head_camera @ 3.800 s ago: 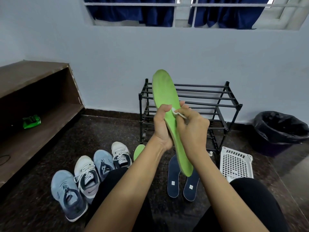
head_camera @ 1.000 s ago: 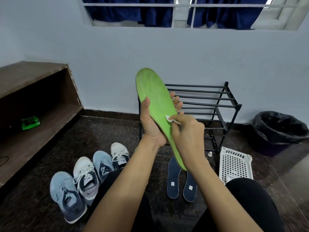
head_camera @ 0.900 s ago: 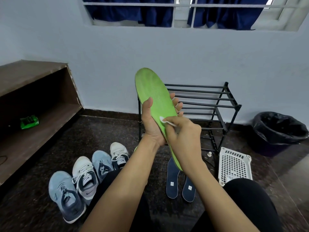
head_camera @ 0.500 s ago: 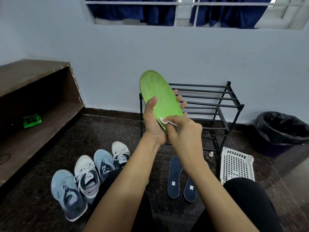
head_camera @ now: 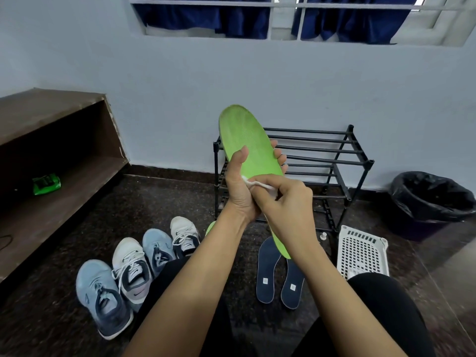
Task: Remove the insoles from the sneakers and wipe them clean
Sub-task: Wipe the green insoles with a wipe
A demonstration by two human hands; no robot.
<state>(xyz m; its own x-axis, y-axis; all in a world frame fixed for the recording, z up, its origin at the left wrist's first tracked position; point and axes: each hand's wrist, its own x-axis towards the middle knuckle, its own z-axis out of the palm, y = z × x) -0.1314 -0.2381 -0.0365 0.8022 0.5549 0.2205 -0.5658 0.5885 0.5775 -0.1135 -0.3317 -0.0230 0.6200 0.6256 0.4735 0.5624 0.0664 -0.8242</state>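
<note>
4 laced sneakers (head_camera: 131,269), 2 pale blue and 2 white, stand in a row on the dark speckled stone floor (head_camera: 167,202), toward its left edge by the brown wooden shelf (head_camera: 64,202). 2 flat navy foam insoles (head_camera: 266,269) lie side by side on the floor in front of the black metal shoe rack (head_camera: 309,155), which stands at the floor's back edge against the wall. The long lime-green foam insole (head_camera: 247,140) is up in the air above them, toe end up. The left hand (head_camera: 239,191) grasps it round the middle, thumb on its face and fingers curled behind. The right hand (head_camera: 288,202) pinches a small white wipe (head_camera: 260,184) between thumb and forefinger and presses it on the insole just below the left thumb. The tip of a second green insole (head_camera: 210,226) peeks out behind the left forearm. Removal looks finished, since 4 insoles are out. Wiping is under way on this 1, and whether the other 3 are clean cannot be told.
</note>
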